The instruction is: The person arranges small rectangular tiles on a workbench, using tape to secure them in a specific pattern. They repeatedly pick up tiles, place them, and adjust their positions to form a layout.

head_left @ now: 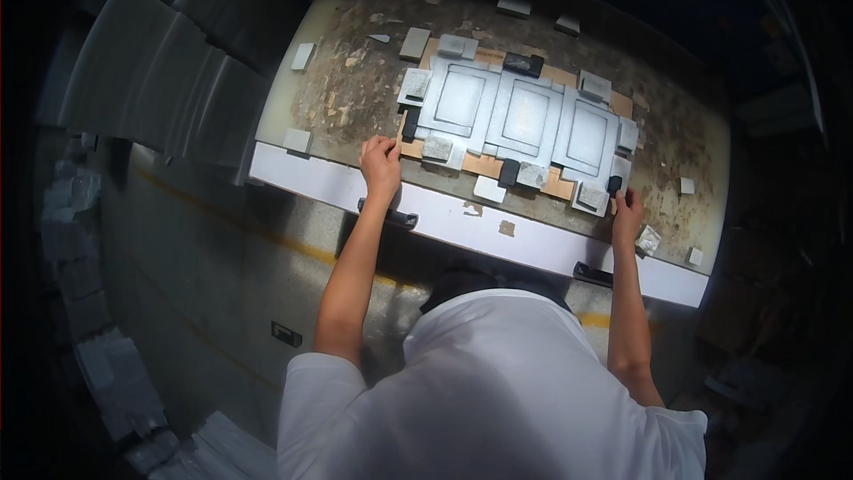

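A white panel with three framed rectangles lies on a brown cardboard sheet on the worktable. Grey blocks, such as the one beside its lower left, and black blocks sit around its edges. At the panel's left end, my left hand is closed, its fingertips pinching a thin tan strip beside a black block. My right hand is at the lower right corner, fingers bent in just below a small black block; what they grip is hidden.
The stained worktable carries loose pale blocks near its rim, such as one at the far left. Dark handles project from its white front edge. Large grey stacked sheets stand at the left. A yellow line crosses the floor.
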A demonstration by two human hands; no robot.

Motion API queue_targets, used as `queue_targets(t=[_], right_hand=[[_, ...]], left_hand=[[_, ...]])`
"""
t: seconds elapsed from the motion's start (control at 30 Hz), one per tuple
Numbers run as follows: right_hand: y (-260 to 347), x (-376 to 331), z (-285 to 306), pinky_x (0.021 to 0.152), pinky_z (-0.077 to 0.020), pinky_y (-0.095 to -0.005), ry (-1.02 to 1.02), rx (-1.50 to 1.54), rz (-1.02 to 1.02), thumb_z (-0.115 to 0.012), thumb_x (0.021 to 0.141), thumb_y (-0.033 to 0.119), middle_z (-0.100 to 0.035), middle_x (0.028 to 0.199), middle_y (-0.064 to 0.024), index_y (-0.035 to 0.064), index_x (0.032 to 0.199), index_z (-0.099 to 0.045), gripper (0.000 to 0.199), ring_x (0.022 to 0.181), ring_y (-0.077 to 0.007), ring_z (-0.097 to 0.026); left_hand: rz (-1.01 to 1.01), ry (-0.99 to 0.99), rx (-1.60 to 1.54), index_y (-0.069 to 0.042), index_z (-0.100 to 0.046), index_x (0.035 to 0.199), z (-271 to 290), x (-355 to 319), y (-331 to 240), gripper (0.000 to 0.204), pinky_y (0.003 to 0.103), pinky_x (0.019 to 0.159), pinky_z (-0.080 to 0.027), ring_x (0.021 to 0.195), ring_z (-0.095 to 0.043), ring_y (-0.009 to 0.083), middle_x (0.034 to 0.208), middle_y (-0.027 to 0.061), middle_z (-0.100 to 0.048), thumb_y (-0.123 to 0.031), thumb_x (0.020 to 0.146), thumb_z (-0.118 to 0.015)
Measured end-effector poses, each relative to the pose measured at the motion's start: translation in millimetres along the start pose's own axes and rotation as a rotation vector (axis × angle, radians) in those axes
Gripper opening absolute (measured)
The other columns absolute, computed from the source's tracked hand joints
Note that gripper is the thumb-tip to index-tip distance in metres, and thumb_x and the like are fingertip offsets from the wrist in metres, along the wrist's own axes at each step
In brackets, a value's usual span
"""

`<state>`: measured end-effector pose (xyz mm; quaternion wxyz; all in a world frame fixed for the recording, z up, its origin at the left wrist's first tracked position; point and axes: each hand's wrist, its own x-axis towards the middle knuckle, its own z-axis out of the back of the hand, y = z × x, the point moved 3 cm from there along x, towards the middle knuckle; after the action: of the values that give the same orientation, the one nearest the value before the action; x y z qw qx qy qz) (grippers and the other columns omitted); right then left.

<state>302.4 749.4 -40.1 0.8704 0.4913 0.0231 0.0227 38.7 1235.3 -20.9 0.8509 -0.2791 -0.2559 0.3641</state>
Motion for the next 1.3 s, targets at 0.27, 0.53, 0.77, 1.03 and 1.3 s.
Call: queue_targets(t=[0.27,0.53,0.77,1.03,1.3], right_hand=[[6,-3,-2,0.085,-0.0479,-0.0334,0.022,0.001,-0.008,-0.064,0.092,0.014,-0.066,0.103,-0.0133,-0.006,0.115,-0.062,0.03,0.093,-0.0208,-0.061],[9,-6,-3,0.086,-0.047,-0.0325,0.048,0.037,-0.038,-0.063,0.093,0.014,-0.065,0.104,-0.0122,-0.0046,0.114,-0.061,0.028,0.093,-0.0196,-0.06],[3,-4,-3,0.085,-0.0468,-0.032,0.018,0.049,-0.009,-0.064,0.094,0.016,-0.065,0.102,-0.012,-0.0042,0.115,-0.061,0.029,0.093,-0.0191,-0.06],[-7,0,-2,0.085,-0.0468,-0.0332,0.033,0.035,-0.034,-0.065,0.093,0.017,-0.063,0.103,-0.0114,-0.0046,0.115,-0.06,0.031,0.091,-0.02,-0.058],[-1,-10,0,0.083,-0.0466,-0.0357,-0.002,-0.048,0.003,-0.063,0.093,0.017,-0.061,0.103,-0.0143,-0.0044,0.115,-0.059,0.031,0.091,-0.0229,-0.058]], left_hand=[[-0.067,0.053,0.003,-0.002,-0.074,0.093,8,2,2,0.016,0.042,0.09,-0.044,0.101,-0.057,0.0321,0.098,0.0103,-0.065,-0.01,0.079,-0.071],[-0.082,0.248,-0.106,-0.001,-0.073,0.106,28,7,12,0.032,0.037,0.093,-0.046,0.106,-0.056,0.0312,0.107,0.0125,-0.063,-0.006,0.074,-0.075],[-0.107,0.219,-0.074,-0.001,-0.074,0.102,26,5,2,0.031,0.037,0.09,-0.047,0.102,-0.056,0.0307,0.102,0.0118,-0.064,-0.005,0.072,-0.076],[-0.194,0.235,0.044,-0.001,-0.074,0.1,29,9,-3,0.028,0.039,0.088,-0.048,0.1,-0.057,0.0308,0.097,0.0116,-0.064,-0.005,0.072,-0.077],[-0.21,0.22,0.061,-0.003,-0.073,0.098,26,6,-5,0.025,0.04,0.09,-0.046,0.102,-0.054,0.0327,0.099,0.0126,-0.061,-0.005,0.073,-0.075]])
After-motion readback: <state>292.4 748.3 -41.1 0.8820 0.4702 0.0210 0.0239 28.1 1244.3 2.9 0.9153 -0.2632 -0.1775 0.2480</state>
